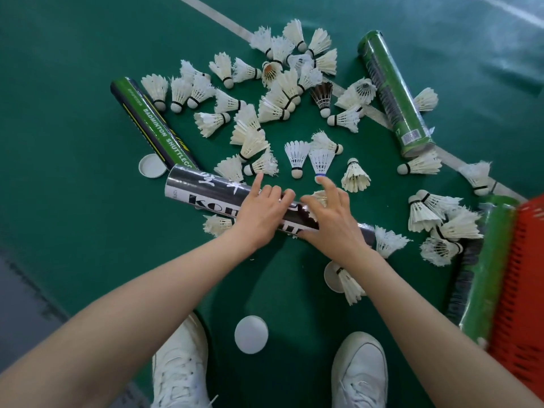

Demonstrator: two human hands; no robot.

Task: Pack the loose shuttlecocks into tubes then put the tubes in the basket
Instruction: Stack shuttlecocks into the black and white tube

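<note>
The packing step is just getting going: loose shuttlecocks (276,98) are lying scattered all over the green court floor (73,69), and no tube is showing inside the basket. The left hand (262,210) is curling its fingers over the silver tube (206,191), which is lying across the floor near the person's shoes, forefinger pointing far. The right hand (329,219) is resting spread on the same tube, gripping nothing that I can see, its forefinger stretching to the cork of a blue-banded shuttlecock (321,161).

The next move is probably calling for that shuttlecock to be pinched by its cork, and for the tube's mouth to be turned up so it can go in cork first.

What the silver tube is holding is not showing; feathers are lying just at its right end. A green-and-black tube (153,125) is lying at the left with a white lid (152,165) beside its near end, a green tube (394,92) far right, and another green one (485,275) against the wall of the orange basket (527,260). Their contents, and the basket's, are hidden.
</note>
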